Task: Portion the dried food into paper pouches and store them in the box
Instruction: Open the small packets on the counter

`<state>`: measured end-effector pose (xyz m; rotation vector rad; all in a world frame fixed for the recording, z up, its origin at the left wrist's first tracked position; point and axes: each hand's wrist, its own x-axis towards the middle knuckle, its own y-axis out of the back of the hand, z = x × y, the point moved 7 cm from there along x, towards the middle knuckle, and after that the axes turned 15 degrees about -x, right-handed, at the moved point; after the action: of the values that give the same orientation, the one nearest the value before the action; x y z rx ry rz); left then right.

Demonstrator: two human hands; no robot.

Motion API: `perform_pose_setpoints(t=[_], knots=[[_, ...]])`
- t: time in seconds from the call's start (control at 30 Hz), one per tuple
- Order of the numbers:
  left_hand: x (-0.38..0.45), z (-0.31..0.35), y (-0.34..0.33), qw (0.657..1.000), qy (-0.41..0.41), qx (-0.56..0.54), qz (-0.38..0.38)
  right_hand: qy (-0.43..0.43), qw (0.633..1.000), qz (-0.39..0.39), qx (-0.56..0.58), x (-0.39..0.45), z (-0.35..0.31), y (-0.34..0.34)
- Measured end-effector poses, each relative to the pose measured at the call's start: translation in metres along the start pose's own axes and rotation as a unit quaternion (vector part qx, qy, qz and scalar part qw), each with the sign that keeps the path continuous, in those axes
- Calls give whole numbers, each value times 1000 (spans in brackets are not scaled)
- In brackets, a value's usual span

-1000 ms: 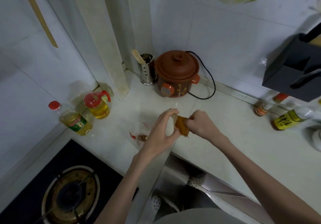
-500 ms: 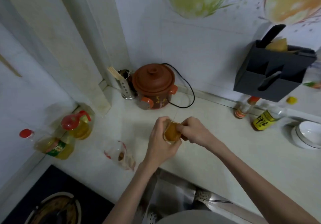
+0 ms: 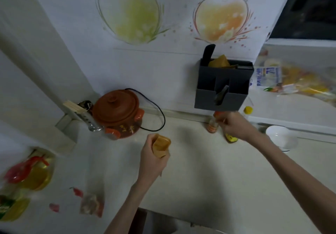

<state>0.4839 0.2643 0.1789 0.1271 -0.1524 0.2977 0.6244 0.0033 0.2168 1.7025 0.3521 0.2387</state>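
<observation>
My left hand (image 3: 151, 164) grips a brown paper pouch (image 3: 161, 146) upright above the counter, its mouth open. My right hand (image 3: 236, 126) is stretched out to the right, just below the dark grey box (image 3: 223, 88) on the wall; its fingers are curled and blurred, and I cannot tell whether they hold anything. Brown pouches (image 3: 219, 63) stick out of the box's top beside a black knife handle (image 3: 208, 53). A clear bag of dried food (image 3: 91, 204) lies on the counter at the lower left.
A brown clay pot (image 3: 116, 113) with a black cord and a chopstick holder (image 3: 87, 117) stand at the back. Oil bottles (image 3: 31, 173) are far left. Sauce bottles (image 3: 212, 124) and a white bowl (image 3: 280, 137) sit right. The sink edge (image 3: 163, 223) is below.
My right hand has let go of the pouch and moved right toward the box. My left hand keeps the pouch. The view has tilted upward.
</observation>
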Motion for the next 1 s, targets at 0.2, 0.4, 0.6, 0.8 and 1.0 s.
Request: perform_pose_setpoints(t=[0.2,0.4,0.6,0.8,1.0], knots=[[7,9,-37,1000,-14,7,-12,83,983,98,-134,65,37,67],[5,10,-57,999,-22,24,4,156,942,53,-293,98,26,61],[1,16,-60,998,-27,49,20,177,905,40,-385,106,11,49],[-2,22,-46,996,-34,62,58,129,911,19,-392,113,3,45],[-20,16,-35,995,-3,59,78,80,938,-27,-337,118,0,36]])
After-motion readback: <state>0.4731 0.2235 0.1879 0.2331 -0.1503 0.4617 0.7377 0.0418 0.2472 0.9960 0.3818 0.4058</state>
